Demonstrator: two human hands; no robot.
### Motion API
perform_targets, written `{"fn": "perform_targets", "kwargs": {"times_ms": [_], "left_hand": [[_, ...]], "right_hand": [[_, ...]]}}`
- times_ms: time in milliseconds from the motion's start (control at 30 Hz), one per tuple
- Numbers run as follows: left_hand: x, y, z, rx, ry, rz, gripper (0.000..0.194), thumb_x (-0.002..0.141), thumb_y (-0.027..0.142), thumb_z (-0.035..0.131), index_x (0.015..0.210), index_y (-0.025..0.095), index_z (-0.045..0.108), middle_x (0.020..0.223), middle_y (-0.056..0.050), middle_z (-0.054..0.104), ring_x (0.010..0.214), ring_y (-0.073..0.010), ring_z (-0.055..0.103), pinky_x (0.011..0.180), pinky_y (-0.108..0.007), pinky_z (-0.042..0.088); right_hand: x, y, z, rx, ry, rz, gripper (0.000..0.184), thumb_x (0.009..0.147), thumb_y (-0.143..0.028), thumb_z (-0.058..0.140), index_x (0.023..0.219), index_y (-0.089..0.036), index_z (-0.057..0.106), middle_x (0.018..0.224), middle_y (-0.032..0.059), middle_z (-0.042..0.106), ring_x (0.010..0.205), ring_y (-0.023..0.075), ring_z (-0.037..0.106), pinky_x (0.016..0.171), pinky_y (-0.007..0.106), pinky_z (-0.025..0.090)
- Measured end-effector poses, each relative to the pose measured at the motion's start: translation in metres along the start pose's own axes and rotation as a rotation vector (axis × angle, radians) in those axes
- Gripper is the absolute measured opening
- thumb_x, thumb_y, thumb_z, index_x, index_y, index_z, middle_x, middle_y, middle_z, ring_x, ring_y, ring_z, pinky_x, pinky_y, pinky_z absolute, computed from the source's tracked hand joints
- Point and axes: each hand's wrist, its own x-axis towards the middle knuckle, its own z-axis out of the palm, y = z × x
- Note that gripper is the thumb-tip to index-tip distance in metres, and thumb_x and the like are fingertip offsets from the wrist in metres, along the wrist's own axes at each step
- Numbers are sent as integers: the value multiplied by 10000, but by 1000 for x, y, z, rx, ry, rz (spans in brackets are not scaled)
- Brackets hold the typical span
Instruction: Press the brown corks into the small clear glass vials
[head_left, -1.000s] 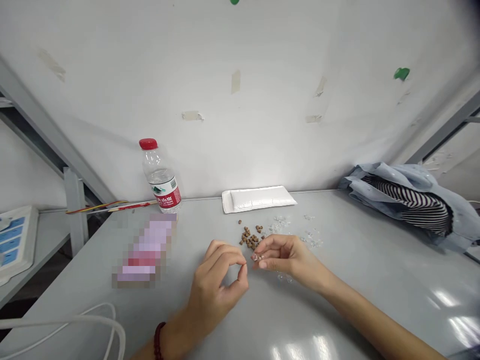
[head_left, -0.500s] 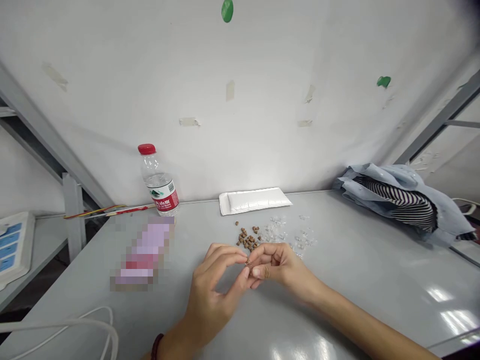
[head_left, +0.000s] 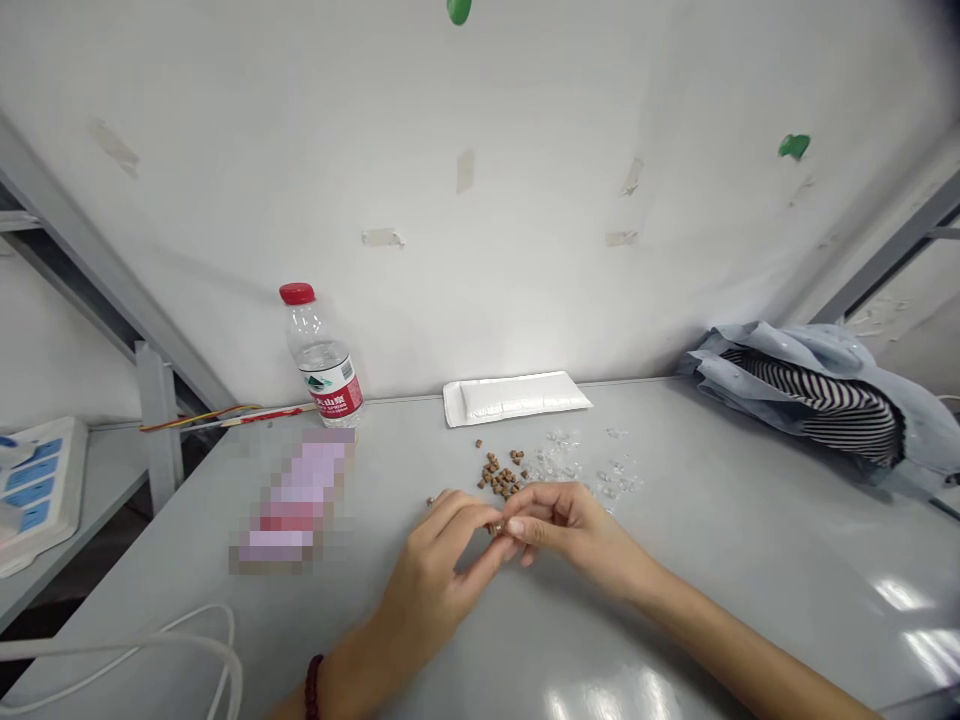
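Note:
My left hand (head_left: pixel 439 560) and my right hand (head_left: pixel 562 525) meet above the grey table, their fingertips pinched together on a small brown bead (head_left: pixel 496 528), which they largely hide. Just beyond them lies a scattered group of small brown beads (head_left: pixel 499 475). Several clear plastic pieces (head_left: pixel 562 458) are strewn to the right of that group, close behind my right hand. A single brown bead (head_left: pixel 431 500) sits apart near my left fingers. My left wrist wears a dark red beaded bracelet (head_left: pixel 313 685).
A capped water bottle (head_left: pixel 322 355) and a white padded envelope (head_left: pixel 514 398) stand along the grey table's (head_left: pixel 712 560) back edge. A blurred pink packet (head_left: pixel 292 500) lies left, a folded blue-and-striped garment (head_left: pixel 817 395) right, and a white cable (head_left: pixel 150 650) front left.
My hands have closed together since the earliest frame, and both now pinch the brown bead. My view has shifted only slightly, and the beads on the table look unmoved.

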Motion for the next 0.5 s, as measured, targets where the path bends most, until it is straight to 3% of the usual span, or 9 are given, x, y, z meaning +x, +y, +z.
{"fn": "perform_targets", "kwargs": {"times_ms": [100, 267, 400, 500], "left_hand": [[0, -8, -2, 66, -52, 10, 108, 849, 75, 580, 810, 175, 572, 710, -11, 621, 676, -149, 548, 603, -269, 471], [-3, -22, -6, 245, -210, -110, 101, 823, 90, 562, 771, 176, 572, 778, -39, 628, 813, -214, 537, 687, -352, 484], [-7, -27, -9, 286, -286, -219, 72, 790, 99, 552, 795, 169, 572, 879, -72, 601, 900, -247, 521, 741, -404, 495], [-7, -25, -8, 275, -279, -207, 212, 791, 109, 558, 998, 150, 581, 992, -102, 585, 991, -269, 496, 803, -436, 490]], "right_hand": [[0, -2, -8, -168, 109, -15, 232, 848, -401, 634, 873, -173, 674, 791, 57, 719, 768, 171, 679, 670, 294, 518], [2, -8, -30, -779, 422, -296, 201, 905, -331, 536, 864, -186, 668, 797, 60, 694, 726, 184, 633, 642, 318, 481], [3, -9, -45, -1043, 324, -316, 209, 930, -240, 463, 916, -180, 663, 890, 76, 682, 716, 181, 616, 619, 320, 467], [3, -9, -51, -1128, 229, -237, 205, 919, -193, 470, 980, -187, 667, 973, 85, 667, 792, 199, 629, 693, 348, 487]]}}
